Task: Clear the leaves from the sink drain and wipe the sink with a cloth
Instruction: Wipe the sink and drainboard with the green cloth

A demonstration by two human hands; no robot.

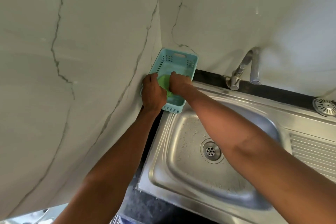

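1. The person's left hand point(153, 94) and right hand point(179, 82) met over a light blue plastic basket point(179, 60) that stood in the corner where the two marble-patterned walls point(91, 60) joined, at the far left end of the sink
2. Both hands had their fingers curled round a green cloth point(163, 82), which was bunched between them inside the basket; the left gripped it from the left side, the right from the right
3. The steel sink point(181, 174) lay below the arms, its basin spotted with water droplets, and the drain point(211, 151) at its middle showed bare perforated metal
4. The right forearm crossed above the far part of the basin; the left forearm ran along the sink's left edge
5. A metal tap point(241, 68) rose from the dark ledge point(272, 91) behind the sink, its spout turned down
6. A round metal strainer point(325, 106) rested on the rim at the far right, near the ridged draining board point(312, 151)
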